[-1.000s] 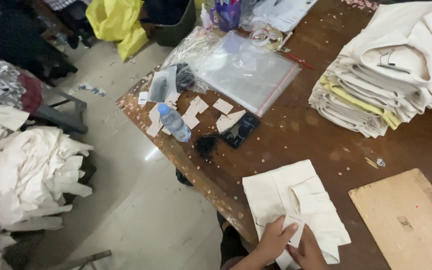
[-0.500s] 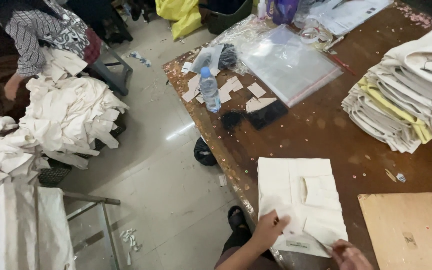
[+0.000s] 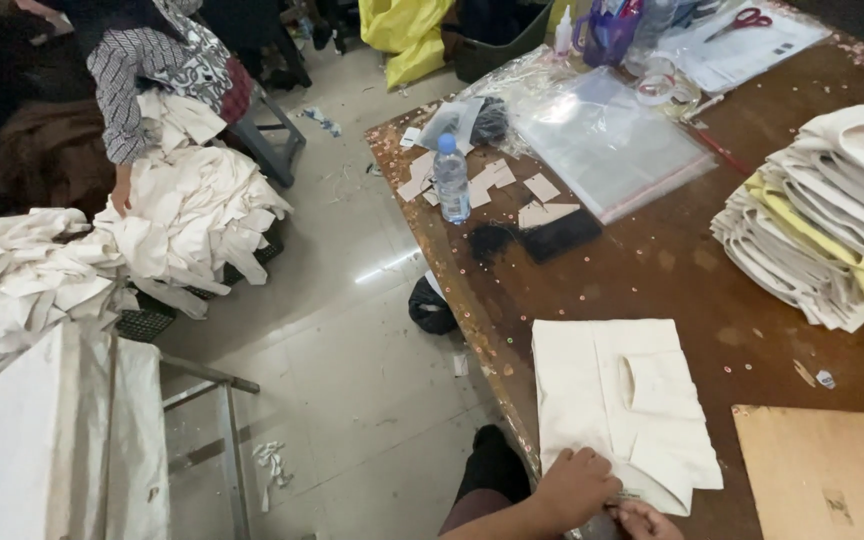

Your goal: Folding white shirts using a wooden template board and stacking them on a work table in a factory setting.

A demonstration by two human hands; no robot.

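Hands (image 3: 574, 487) (image 3: 646, 520) on folded cream bag (image 3: 620, 410), water bottle (image 3: 451, 180) well apart.

A folded cream matt cloth piece (image 3: 617, 405) lies on the worn brown wooden bench (image 3: 652, 270), beside a glossy clear plastic sheet (image 3: 607, 145).

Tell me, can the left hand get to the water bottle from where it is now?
Probably yes, with a long stretch. The left hand rests on the folded cloth at the near edge; the bottle stands far up the table, with only bare tabletop and a small black item along the way.
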